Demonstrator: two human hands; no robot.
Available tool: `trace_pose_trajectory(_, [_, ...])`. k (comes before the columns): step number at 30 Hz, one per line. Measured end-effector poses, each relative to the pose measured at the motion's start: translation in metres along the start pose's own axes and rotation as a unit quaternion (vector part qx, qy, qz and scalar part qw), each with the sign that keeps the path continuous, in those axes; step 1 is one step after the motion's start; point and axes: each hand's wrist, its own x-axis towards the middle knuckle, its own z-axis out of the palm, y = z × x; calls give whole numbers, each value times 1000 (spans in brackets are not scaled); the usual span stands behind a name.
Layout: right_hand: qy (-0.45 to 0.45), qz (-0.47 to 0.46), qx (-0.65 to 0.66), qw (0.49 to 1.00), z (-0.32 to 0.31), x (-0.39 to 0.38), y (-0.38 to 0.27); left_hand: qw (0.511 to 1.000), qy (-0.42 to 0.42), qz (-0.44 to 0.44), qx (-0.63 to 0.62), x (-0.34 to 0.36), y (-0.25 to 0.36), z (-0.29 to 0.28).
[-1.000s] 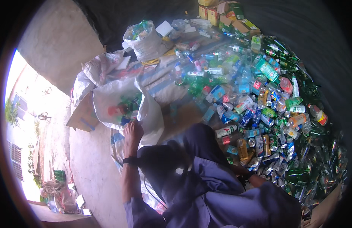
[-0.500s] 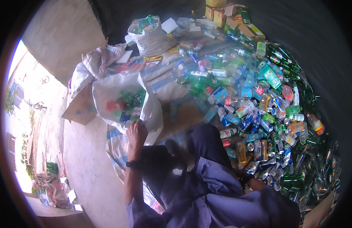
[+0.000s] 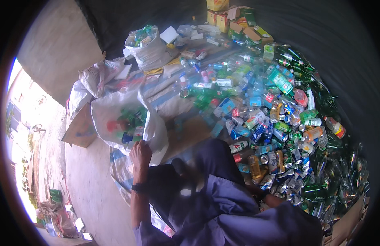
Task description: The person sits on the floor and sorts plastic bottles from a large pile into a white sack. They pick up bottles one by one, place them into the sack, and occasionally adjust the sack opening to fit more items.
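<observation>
My left hand [image 3: 140,155] is closed on the near rim of a white woven sack [image 3: 156,137], which stands with its mouth wide. Inside it lie green plastic bottles [image 3: 137,116] and a reddish one [image 3: 116,125]. My right hand [image 3: 256,191] is low beside my right knee, at the near edge of a heap of cans and bottles. It is in shadow and partly covered by my leg, so its fingers do not show. Closest to it are a yellowish bottle [image 3: 254,166] and crushed cans [image 3: 267,181].
A second white sack [image 3: 151,55], full of bottles, stands at the back. Cardboard boxes [image 3: 255,34] are piled at the far right. Green glass bottles [image 3: 317,187] edge the heap on the right. A cardboard box [image 3: 80,130] leans left of the near sack, beside the wall.
The whole view has shifted a little, so most things sit further left. My left hand keeps its hold on the sack's rim. The right arm stays by the knee.
</observation>
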Motion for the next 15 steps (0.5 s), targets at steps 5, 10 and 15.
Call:
trace_pose_trajectory(5, [13, 35, 36, 999, 4, -22, 8, 1000, -5, 3, 6, 0, 1, 4])
trace_pose_trajectory(10, [33, 27, 81, 996, 11, -20, 15, 1000, -13, 6, 21, 2, -4, 9])
trace_pose_trajectory(15, [55, -11, 135, 989, 16, 0, 9, 998, -45, 0, 45, 6, 1, 11])
